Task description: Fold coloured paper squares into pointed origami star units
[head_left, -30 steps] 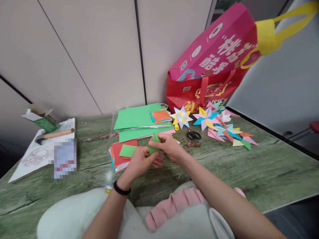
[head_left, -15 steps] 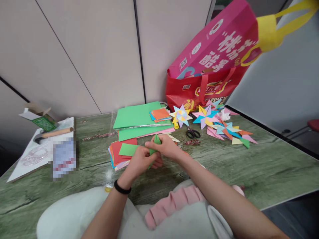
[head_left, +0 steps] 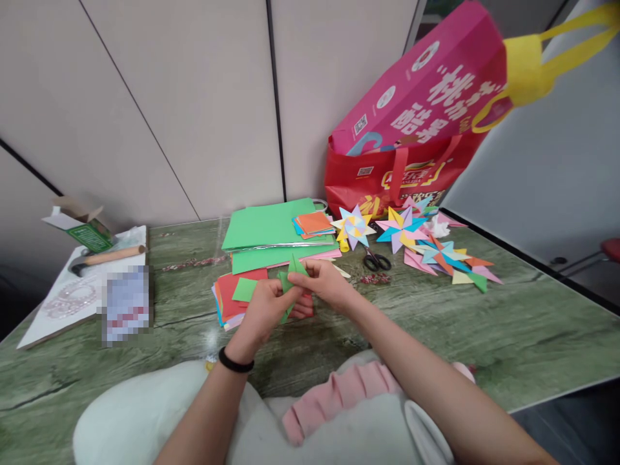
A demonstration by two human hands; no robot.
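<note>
A small folded piece of green paper (head_left: 294, 266) is held between both hands, its pointed end up. My left hand (head_left: 271, 303) grips its lower left part, fingers wrapped behind it. My right hand (head_left: 323, 283) pinches its right side with thumb and fingers. Just behind my left hand lies a pile of coloured sheets, red (head_left: 237, 284) near the top, with a green piece (head_left: 245, 290) on it. Farther back are large green sheets (head_left: 266, 223) with small orange squares (head_left: 314, 223) on top.
Folded paper stars (head_left: 353, 227) and black scissors (head_left: 376, 259) lie right of the sheets. Behind them stands a red bag (head_left: 358, 177) holding a pink one (head_left: 411, 97). At the left are a white board (head_left: 53, 316), a hammer (head_left: 109, 256) and an open box (head_left: 87, 232).
The green paper has shifted slightly left and tilted, now showing more of its folded face. My right hand has moved a little left, and the view has shifted slightly.
</note>
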